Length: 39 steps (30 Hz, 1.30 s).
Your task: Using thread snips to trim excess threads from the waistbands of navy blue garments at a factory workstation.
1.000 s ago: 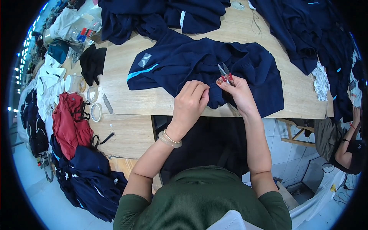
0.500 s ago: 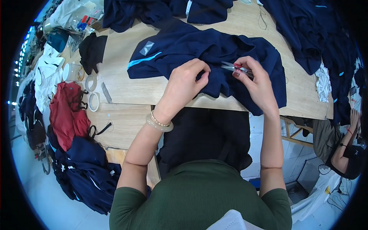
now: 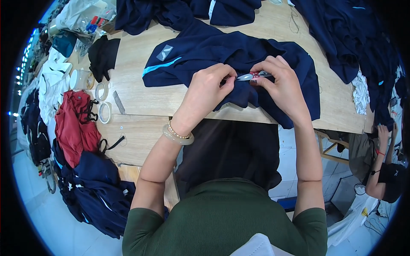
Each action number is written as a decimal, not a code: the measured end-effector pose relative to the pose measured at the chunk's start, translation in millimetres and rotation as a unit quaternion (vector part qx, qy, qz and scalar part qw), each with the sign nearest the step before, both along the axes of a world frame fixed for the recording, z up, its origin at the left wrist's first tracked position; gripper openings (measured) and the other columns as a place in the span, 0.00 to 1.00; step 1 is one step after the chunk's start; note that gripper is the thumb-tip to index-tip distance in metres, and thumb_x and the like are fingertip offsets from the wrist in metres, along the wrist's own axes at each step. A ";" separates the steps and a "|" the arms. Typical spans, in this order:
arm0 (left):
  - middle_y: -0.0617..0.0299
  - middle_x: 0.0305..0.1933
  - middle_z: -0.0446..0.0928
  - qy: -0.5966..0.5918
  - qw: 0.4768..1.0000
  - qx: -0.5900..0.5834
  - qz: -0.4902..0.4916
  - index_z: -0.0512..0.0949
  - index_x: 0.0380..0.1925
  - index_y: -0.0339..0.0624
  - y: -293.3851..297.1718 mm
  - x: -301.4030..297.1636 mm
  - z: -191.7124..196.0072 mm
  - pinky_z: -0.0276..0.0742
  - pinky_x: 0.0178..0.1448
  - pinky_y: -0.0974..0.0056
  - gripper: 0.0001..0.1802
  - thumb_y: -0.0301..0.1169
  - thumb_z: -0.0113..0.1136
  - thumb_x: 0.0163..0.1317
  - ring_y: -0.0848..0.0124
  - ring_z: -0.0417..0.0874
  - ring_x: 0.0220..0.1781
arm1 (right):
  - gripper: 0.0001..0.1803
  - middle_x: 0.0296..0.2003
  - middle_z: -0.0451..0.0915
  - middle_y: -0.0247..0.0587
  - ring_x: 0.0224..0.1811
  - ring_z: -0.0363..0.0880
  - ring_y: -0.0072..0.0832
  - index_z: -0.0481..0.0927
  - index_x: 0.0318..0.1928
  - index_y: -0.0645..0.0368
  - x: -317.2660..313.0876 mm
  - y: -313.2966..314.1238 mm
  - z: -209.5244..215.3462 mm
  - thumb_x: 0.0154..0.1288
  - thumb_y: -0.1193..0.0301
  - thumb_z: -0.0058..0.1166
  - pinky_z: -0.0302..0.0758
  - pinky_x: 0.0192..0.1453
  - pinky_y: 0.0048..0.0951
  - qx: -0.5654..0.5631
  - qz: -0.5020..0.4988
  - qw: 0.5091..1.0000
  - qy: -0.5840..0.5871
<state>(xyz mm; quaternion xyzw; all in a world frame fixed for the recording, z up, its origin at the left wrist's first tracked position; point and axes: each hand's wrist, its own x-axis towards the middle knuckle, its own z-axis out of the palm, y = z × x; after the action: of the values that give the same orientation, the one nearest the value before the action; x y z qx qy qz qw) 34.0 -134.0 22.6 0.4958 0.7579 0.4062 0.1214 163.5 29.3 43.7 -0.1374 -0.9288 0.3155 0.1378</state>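
Observation:
A navy garment (image 3: pixel 200 47) with a light blue stripe and a grey patch lies rumpled across the wooden table in front of me. My left hand (image 3: pixel 213 83) pinches a bit of its cloth near the front edge. Between the fingers of my right hand (image 3: pixel 277 81) are small thread snips (image 3: pixel 247 77), silver-bladed with red on the grip. Their blades point left, with the tips right at my left fingertips. Whether a thread lies between the blades is too small to see.
Two tape rolls (image 3: pixel 104 112), a clear jar (image 3: pixel 82 80) and a red garment (image 3: pixel 76 126) lie on the left. More navy clothes (image 3: pixel 333 38) are heaped at the back and right. A co-worker's arm (image 3: pixel 378 162) shows at far right. The table (image 3: pixel 141 104) ends just before my body.
My right hand has moved left, bringing the snips' tips to my left fingertips. The left hand stays pinched on the cloth. The co-worker's arms have shifted at far right.

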 end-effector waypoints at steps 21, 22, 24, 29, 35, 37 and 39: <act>0.61 0.40 0.82 -0.080 0.997 0.007 0.015 0.76 0.50 0.40 0.5 16.4 -19.2 0.72 0.54 0.67 0.27 0.29 0.74 0.49 0.67 0.80 0.45 | 0.12 0.23 0.61 0.20 0.26 0.56 0.10 0.83 0.46 0.63 21.2 -10.1 -41.7 0.60 0.76 0.63 0.57 0.31 0.15 -0.404 -0.102 0.908 0.037; 0.61 0.40 0.82 -0.080 0.997 0.007 0.015 0.76 0.50 0.40 2.0 19.7 -18.3 0.72 0.54 0.67 0.27 0.29 0.74 0.49 0.67 0.80 0.45 | 0.12 0.23 0.60 0.20 0.26 0.56 0.10 0.83 0.45 0.63 18.0 -12.5 -40.5 0.60 0.76 0.63 0.57 0.30 0.16 -0.396 -0.091 0.914 0.020; 0.61 0.38 0.81 -0.118 0.993 -0.026 0.006 0.74 0.53 0.41 3.0 26.1 -15.0 0.72 0.51 0.67 0.29 0.29 0.74 0.50 0.67 0.79 0.44 | 0.08 0.22 0.68 0.23 0.26 0.62 0.11 0.83 0.41 0.65 14.1 -11.7 -45.9 0.61 0.77 0.62 0.62 0.30 0.18 -0.367 -0.078 0.927 -0.012; 0.64 0.38 0.81 -0.306 0.951 -0.024 -0.034 0.67 0.60 0.41 0.2 25.3 -9.9 0.69 0.48 0.74 0.33 0.20 0.68 0.54 0.79 0.77 0.41 | 0.04 0.32 0.83 0.33 0.33 0.77 0.16 0.80 0.37 0.67 7.0 -22.7 -48.0 0.66 0.77 0.57 0.74 0.39 0.21 -0.414 -0.104 0.902 0.060; 0.64 0.37 0.80 -0.391 0.918 0.061 -0.036 0.66 0.60 0.41 -9.1 21.4 -5.6 0.73 0.48 0.73 0.33 0.20 0.67 0.55 0.81 0.77 0.40 | 0.09 0.28 0.74 0.28 0.31 0.68 0.12 0.76 0.38 0.63 21.4 -8.4 -36.0 0.70 0.70 0.56 0.64 0.35 0.15 -0.464 -0.198 0.855 0.122; 0.60 0.41 0.81 -0.423 0.903 0.061 -0.046 0.65 0.61 0.40 -11.9 19.7 -3.1 0.73 0.51 0.75 0.33 0.16 0.65 0.56 0.79 0.79 0.43 | 0.09 0.28 0.74 0.28 0.31 0.67 0.12 0.76 0.38 0.64 34.0 -9.5 -25.3 0.70 0.70 0.57 0.63 0.34 0.15 -0.404 -0.171 0.891 0.115; 0.62 0.40 0.81 -0.434 0.897 0.070 -0.041 0.66 0.61 0.40 -13.6 19.7 -2.7 0.74 0.52 0.74 0.32 0.17 0.65 0.56 0.79 0.79 0.43 | 0.09 0.27 0.75 0.29 0.29 0.66 0.13 0.79 0.36 0.64 41.4 -14.6 -21.6 0.67 0.70 0.59 0.62 0.31 0.17 -0.312 -0.113 0.934 0.134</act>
<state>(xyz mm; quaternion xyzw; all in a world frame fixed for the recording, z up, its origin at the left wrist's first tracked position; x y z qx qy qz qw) 53.7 -147.6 19.8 0.3081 0.5784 0.6277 0.4202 204.9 14.7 22.2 -0.2342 -0.7349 0.5873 0.2455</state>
